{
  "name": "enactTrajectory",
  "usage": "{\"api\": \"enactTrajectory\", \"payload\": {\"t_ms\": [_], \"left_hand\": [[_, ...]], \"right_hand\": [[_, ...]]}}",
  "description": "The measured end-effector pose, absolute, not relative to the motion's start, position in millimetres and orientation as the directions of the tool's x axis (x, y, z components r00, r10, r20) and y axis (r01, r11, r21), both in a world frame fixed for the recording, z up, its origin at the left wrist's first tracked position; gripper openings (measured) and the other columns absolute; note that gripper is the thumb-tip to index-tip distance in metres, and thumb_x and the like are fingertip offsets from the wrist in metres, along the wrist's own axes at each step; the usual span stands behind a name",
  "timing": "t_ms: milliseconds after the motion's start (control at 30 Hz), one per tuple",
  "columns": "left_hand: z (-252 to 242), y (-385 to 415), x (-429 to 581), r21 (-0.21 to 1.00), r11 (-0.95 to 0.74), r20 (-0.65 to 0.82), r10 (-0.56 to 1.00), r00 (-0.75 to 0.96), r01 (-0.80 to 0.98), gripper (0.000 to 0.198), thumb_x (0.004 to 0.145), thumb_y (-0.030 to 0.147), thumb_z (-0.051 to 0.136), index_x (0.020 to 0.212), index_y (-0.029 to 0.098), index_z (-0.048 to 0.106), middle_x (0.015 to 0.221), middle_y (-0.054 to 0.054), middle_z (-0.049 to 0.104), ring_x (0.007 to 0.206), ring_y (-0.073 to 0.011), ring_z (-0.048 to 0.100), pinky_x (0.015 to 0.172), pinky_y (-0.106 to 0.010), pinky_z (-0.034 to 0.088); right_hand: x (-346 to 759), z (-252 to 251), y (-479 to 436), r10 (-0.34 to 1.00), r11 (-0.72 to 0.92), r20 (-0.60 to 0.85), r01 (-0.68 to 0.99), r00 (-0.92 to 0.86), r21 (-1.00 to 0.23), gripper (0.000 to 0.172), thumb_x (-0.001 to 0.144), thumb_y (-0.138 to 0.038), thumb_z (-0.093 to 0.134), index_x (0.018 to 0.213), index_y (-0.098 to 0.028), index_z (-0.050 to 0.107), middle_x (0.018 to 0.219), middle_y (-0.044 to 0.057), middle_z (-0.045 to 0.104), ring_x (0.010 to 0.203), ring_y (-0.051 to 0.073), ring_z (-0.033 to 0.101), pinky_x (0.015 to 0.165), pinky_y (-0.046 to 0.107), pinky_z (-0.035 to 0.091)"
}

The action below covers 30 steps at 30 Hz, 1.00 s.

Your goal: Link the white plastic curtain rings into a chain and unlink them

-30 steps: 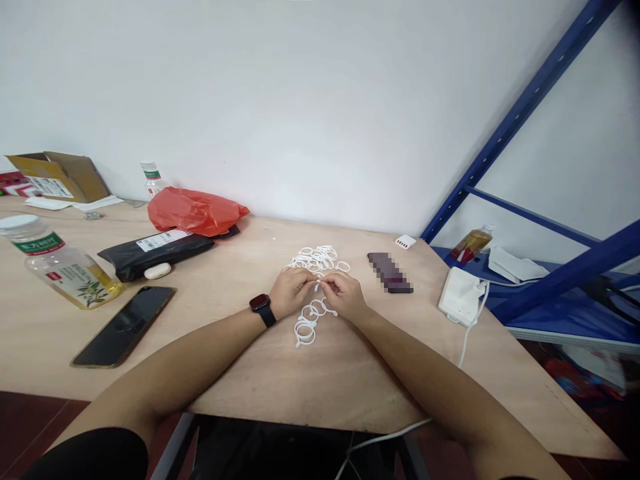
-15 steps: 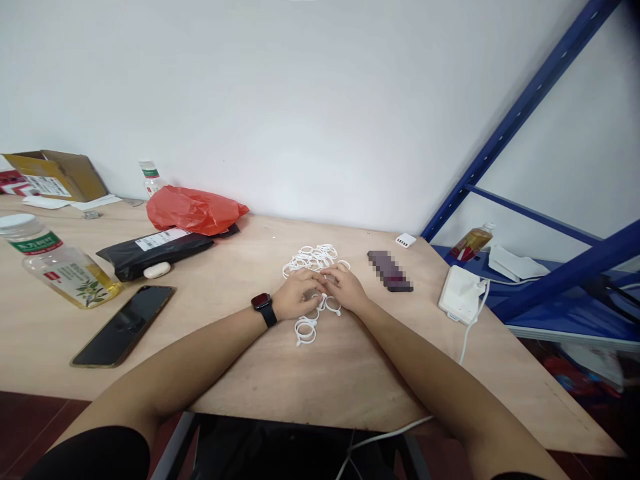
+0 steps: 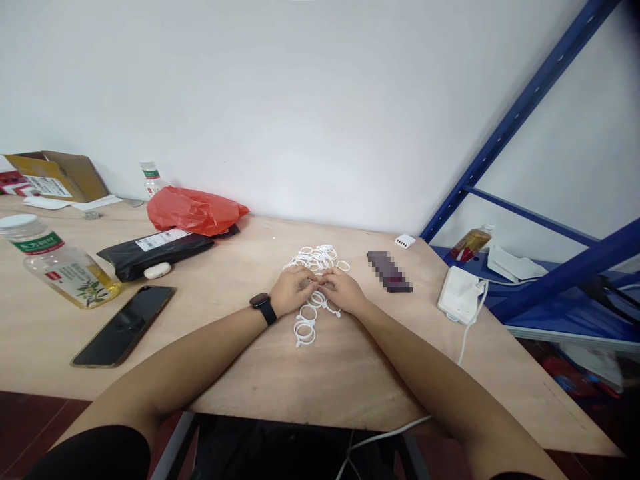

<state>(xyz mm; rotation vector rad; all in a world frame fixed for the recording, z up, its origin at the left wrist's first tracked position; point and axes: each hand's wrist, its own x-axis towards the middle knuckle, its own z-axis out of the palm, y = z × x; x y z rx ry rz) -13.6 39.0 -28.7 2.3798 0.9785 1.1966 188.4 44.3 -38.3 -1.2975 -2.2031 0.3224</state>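
Note:
My left hand [image 3: 291, 291], with a black watch on its wrist, and my right hand [image 3: 345, 291] meet fingertip to fingertip over the middle of the table. Their fingers are pinched closed on a white curtain ring, mostly hidden by the fingers. Just beyond them lies a pile of white plastic curtain rings [image 3: 325, 252], each with a small eyelet. A single ring [image 3: 343, 266] rests at the pile's right edge. Below my fingers several more rings [image 3: 305, 331] trail toward me, overlapping; whether they are linked, I cannot tell.
To the left lie a phone [image 3: 123, 327], a drink bottle [image 3: 70, 270], a white earbud case [image 3: 157, 270], a black parcel [image 3: 157, 252] and a red plastic bag [image 3: 195, 210]. On the right are a blurred-out dark item [image 3: 389, 271], a white power strip [image 3: 459, 295] with a cable, and a blue rack [image 3: 520, 87].
My left hand has shifted slightly left and its fingers have drawn in to a pinch against the right fingertips. The rings below my hands show more now.

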Motion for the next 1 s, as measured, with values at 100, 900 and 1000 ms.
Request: {"api": "enactTrajectory", "payload": {"t_ms": [100, 900, 1000], "left_hand": [[-33.3, 44.4, -15.0, 0.572, -0.641, 0.548, 0.763, 0.344, 0.511, 0.015, 0.087, 0.027, 0.059, 0.096, 0.020, 0.068, 0.096, -0.006, 0.070, 0.094, -0.0212, 0.063, 0.088, -0.038, 0.049], [-30.0, 42.6, -15.1, 0.511, -0.742, 0.668, 0.660, 0.343, 0.435, 0.017, 0.090, 0.030, 0.062, 0.101, 0.020, 0.069, 0.094, -0.006, 0.074, 0.088, -0.0190, 0.066, 0.083, -0.035, 0.050], [-27.9, 41.8, -15.0, 0.505, -0.759, 0.679, 0.644, 0.353, 0.412, 0.014, 0.090, 0.029, 0.062, 0.094, 0.020, 0.071, 0.091, -0.005, 0.074, 0.084, -0.0180, 0.067, 0.080, -0.033, 0.050]], "right_hand": [[189.1, -39.0, 44.2, 0.842, 0.536, 0.363, 0.699, -0.400, -0.473, 0.003, 0.083, -0.023, 0.067, 0.081, -0.023, 0.068, 0.097, 0.002, 0.063, 0.090, 0.017, 0.060, 0.082, 0.030, 0.047], [182.5, -23.3, 26.9, 0.729, 0.677, 0.562, 0.529, -0.390, -0.511, 0.012, 0.088, -0.028, 0.056, 0.087, -0.023, 0.066, 0.078, 0.003, 0.067, 0.067, 0.015, 0.059, 0.066, 0.028, 0.049], [182.9, -23.9, 25.0, 0.712, 0.693, 0.591, 0.516, -0.379, -0.504, 0.012, 0.088, -0.028, 0.056, 0.088, -0.022, 0.067, 0.079, 0.003, 0.068, 0.063, 0.014, 0.058, 0.064, 0.027, 0.049]]}}
